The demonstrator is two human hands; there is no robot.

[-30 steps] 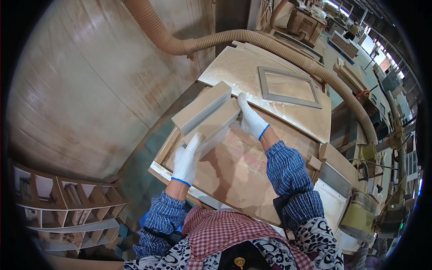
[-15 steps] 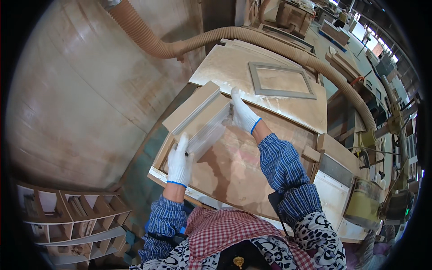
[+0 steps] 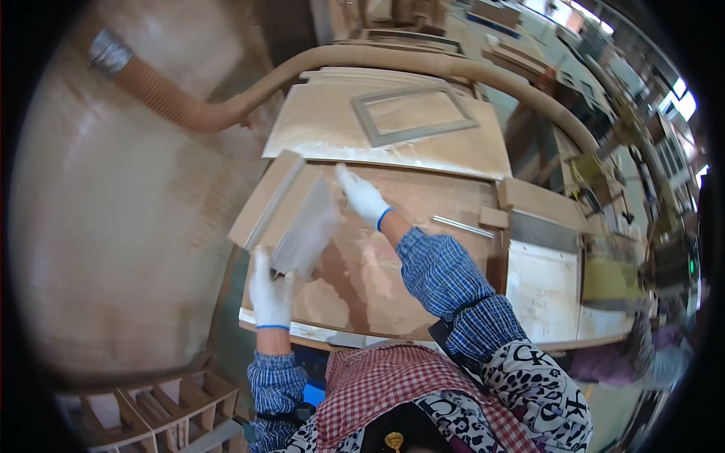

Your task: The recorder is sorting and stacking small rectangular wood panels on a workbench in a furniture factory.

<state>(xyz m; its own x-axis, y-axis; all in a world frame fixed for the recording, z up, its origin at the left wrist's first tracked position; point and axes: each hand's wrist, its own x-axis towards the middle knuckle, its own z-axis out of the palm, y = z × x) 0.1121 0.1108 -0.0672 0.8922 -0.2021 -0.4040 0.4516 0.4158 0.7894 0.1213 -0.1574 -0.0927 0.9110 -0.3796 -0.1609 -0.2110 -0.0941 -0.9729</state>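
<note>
A bundle of flat tan wood boards (image 3: 301, 198), with pale edges showing, stands tilted over the left part of the worktable (image 3: 400, 283). My left hand (image 3: 270, 294), in a white knit glove with a blue cuff, grips its near end. The fingertips there are partly hidden by the boards. To the right of the bundle's far end, my right hand (image 3: 364, 201), gloved the same way, is stretched out and apart from the boards, with nothing in it. Motion smears the right face of the bundle.
Behind the work area a grey rectangular frame (image 3: 377, 138) lies on a large tan panel (image 3: 317, 121). A ribbed hose (image 3: 317, 60) arches beyond it. Thin metal strips (image 3: 463, 226) and a small wood block (image 3: 494, 217) lie at right. Compartmented shelving (image 3: 170, 414) stands lower left.
My right hand has come off the boards' far end and opened. My left hand still holds them. The whole view has shifted, bringing the metal strips at right into sight.
</note>
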